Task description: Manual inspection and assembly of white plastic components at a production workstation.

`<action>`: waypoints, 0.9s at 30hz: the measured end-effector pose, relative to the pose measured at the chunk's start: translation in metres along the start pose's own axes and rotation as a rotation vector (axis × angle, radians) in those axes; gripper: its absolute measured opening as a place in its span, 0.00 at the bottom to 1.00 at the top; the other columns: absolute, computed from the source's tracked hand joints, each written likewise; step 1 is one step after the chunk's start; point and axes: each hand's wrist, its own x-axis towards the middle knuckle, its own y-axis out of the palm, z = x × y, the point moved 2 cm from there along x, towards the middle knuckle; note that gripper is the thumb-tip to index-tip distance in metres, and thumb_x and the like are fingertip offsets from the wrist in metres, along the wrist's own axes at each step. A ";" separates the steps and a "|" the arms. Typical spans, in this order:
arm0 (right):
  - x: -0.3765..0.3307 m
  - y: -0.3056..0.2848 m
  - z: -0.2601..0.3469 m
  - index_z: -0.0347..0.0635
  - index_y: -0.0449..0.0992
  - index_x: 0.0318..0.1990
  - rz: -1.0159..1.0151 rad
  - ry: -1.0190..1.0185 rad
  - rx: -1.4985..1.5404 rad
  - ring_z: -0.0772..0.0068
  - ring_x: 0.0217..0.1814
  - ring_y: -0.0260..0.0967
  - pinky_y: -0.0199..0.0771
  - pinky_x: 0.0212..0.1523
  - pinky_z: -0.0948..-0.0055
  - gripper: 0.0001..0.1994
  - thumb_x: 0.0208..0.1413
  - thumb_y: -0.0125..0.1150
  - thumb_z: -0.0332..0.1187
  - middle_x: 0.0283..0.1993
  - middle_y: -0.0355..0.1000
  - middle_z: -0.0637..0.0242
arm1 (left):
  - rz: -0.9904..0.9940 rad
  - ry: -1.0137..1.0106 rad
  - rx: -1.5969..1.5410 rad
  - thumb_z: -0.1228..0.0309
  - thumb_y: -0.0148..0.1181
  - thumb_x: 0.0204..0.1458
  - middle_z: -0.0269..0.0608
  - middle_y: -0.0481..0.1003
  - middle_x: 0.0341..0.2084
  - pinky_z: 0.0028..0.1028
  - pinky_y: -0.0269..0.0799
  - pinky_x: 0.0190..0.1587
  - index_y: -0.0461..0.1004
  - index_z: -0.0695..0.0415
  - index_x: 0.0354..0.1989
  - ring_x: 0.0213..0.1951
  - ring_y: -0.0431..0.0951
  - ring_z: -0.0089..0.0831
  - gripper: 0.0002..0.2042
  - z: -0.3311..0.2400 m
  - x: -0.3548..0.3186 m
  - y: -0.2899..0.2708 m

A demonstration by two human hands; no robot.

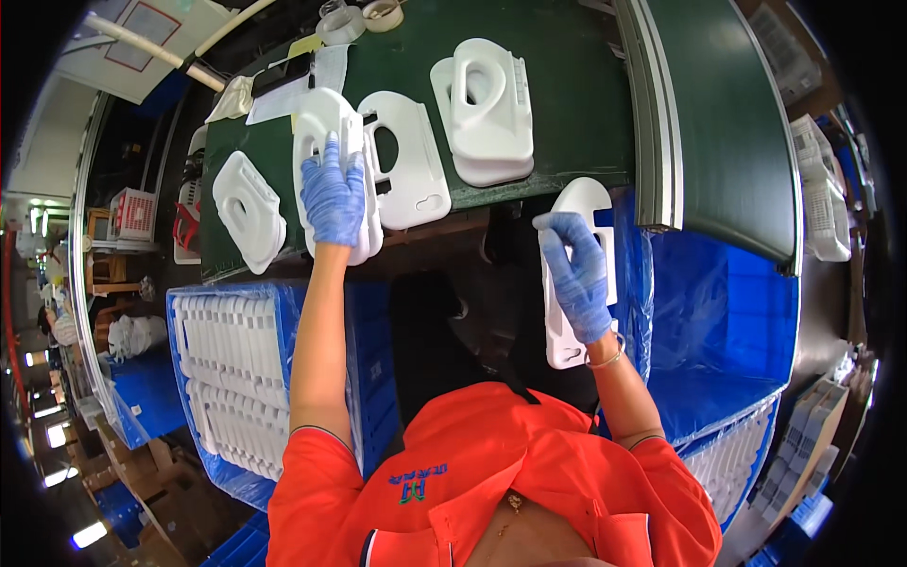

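Note:
My left hand (pixel 333 200), in a blue glove, lies with stretched fingers on top of a stack of white plastic panels (pixel 326 113) at the table's near edge. My right hand (pixel 578 283), gloved the same way, has its fingers bent round a similar white plastic panel (pixel 578 196) with cut-outs. That panel is held upright in front of the table, beside a plastic-lined blue bin; the right palm is hidden. Between the hands, a flat white panel with a large oval opening (pixel 416 180) lies beside the left stack. Another stack of rounded white parts (pixel 493 123) sits farther right.
More white parts (pixel 249 213) lie on the green table (pixel 567 85) at the left. Tape rolls (pixel 383 14) and papers (pixel 283 100) are at the back. A blue bin (pixel 351 378) filled with white panels stands left; a lined blue bin (pixel 699 369) stands right, below a conveyor (pixel 718 123).

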 end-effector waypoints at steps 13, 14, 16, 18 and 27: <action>-0.071 -0.024 -0.039 0.42 0.63 0.58 -0.063 -0.075 -1.099 0.54 0.48 0.58 0.60 0.51 0.58 0.40 0.35 0.68 0.48 0.46 0.60 0.57 | 0.252 0.225 0.064 0.49 0.58 0.45 0.56 0.69 0.45 0.42 0.61 0.52 0.61 0.62 0.57 0.49 0.69 0.47 0.36 -0.189 0.050 0.111; -0.072 -0.022 -0.039 0.43 0.62 0.59 -0.049 -0.061 -1.134 0.54 0.47 0.58 0.60 0.51 0.58 0.41 0.35 0.68 0.49 0.45 0.59 0.58 | 0.254 0.196 0.159 0.47 0.58 0.44 0.56 0.69 0.46 0.43 0.59 0.53 0.59 0.61 0.59 0.50 0.69 0.47 0.38 -0.194 0.051 0.123; -0.071 -0.021 -0.039 0.43 0.61 0.60 -0.041 -0.056 -1.156 0.55 0.46 0.57 0.59 0.50 0.58 0.43 0.34 0.68 0.51 0.44 0.59 0.59 | 0.285 0.169 0.208 0.48 0.59 0.43 0.57 0.68 0.47 0.45 0.58 0.54 0.57 0.61 0.60 0.50 0.69 0.47 0.39 -0.194 0.058 0.137; -0.068 -0.019 -0.035 0.43 0.59 0.62 0.013 0.001 -1.181 0.55 0.45 0.57 0.60 0.49 0.58 0.45 0.32 0.68 0.52 0.44 0.58 0.58 | 0.315 0.141 0.266 0.48 0.59 0.43 0.57 0.68 0.48 0.46 0.56 0.55 0.56 0.60 0.62 0.51 0.68 0.47 0.40 -0.188 0.062 0.141; -0.068 -0.033 -0.037 0.42 0.58 0.62 -0.017 -0.068 -0.970 0.49 0.46 0.57 0.62 0.48 0.57 0.42 0.33 0.67 0.41 0.43 0.58 0.52 | 0.531 -0.239 -1.492 0.64 0.56 0.54 0.35 0.70 0.45 0.20 0.69 0.44 0.58 0.57 0.62 0.42 0.70 0.21 0.27 -0.166 0.001 0.053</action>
